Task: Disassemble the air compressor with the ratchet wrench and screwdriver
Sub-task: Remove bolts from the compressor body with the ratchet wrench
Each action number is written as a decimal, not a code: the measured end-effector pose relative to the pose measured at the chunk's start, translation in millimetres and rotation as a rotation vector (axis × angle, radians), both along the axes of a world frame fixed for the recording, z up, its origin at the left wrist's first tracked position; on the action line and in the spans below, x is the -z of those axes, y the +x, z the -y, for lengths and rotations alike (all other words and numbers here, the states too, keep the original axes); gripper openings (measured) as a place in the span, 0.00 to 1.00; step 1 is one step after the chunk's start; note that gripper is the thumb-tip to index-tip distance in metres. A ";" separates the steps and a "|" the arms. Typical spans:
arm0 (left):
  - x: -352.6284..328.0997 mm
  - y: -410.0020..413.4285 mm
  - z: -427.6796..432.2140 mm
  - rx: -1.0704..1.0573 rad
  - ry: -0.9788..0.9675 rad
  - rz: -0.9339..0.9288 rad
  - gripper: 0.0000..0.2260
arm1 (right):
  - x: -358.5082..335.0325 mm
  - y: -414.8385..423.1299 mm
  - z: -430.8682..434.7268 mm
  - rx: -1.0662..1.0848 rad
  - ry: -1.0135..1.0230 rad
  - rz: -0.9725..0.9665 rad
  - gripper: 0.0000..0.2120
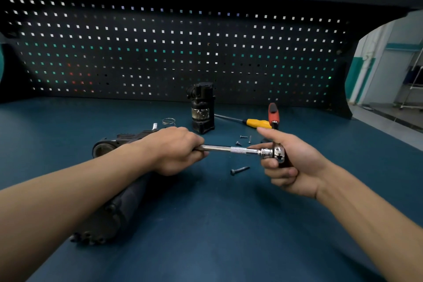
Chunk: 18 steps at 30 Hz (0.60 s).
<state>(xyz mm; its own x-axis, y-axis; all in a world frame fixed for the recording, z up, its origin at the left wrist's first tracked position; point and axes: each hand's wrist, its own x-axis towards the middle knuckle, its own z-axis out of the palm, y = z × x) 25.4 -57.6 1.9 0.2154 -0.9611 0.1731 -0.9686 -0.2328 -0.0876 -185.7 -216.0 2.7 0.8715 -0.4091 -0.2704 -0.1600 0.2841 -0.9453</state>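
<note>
A chrome ratchet wrench [240, 150] with a long extension bar is held level above the blue bench. My left hand [174, 151] grips the bar's left end. My right hand [288, 162] curls round the ratchet head and its dark handle, thumb raised. The black air compressor body [114, 204] lies on its side under my left forearm, partly hidden. A detached black compressor part [202, 107] stands upright near the pegboard. Behind my right hand lies a yellow-handled screwdriver [256, 122].
A red-handled tool [273, 115] lies by the screwdriver. A long bolt [239, 170] and several small screws [243, 139] lie under the wrench. A wire ring [169, 121] and a small metal sleeve [155, 125] sit behind the compressor. A black pegboard [178, 52] backs the bench.
</note>
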 end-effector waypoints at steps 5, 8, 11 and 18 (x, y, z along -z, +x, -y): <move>-2.0 -3.7 -1.5 -0.008 0.005 0.055 0.15 | 4.8 -1.6 1.5 -0.004 -0.222 -0.004 0.19; -2.7 -4.6 -1.2 -0.015 0.019 0.062 0.16 | 7.4 -1.7 -1.8 0.036 -0.430 0.050 0.18; -1.8 -4.0 -0.3 -0.020 0.021 0.074 0.16 | 10.7 -2.2 0.0 0.072 -0.689 0.119 0.13; -0.1 -2.6 0.7 -0.033 0.021 0.047 0.17 | 24.3 1.5 5.8 0.141 -1.078 0.275 0.04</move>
<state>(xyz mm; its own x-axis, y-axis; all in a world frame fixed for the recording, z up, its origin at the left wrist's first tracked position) 22.9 -58.3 2.1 0.2388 -0.9573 0.1632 -0.9552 -0.2619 -0.1382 -184.2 -221.8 -21.6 0.7746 -0.4133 0.4787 0.0607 -0.7048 -0.7068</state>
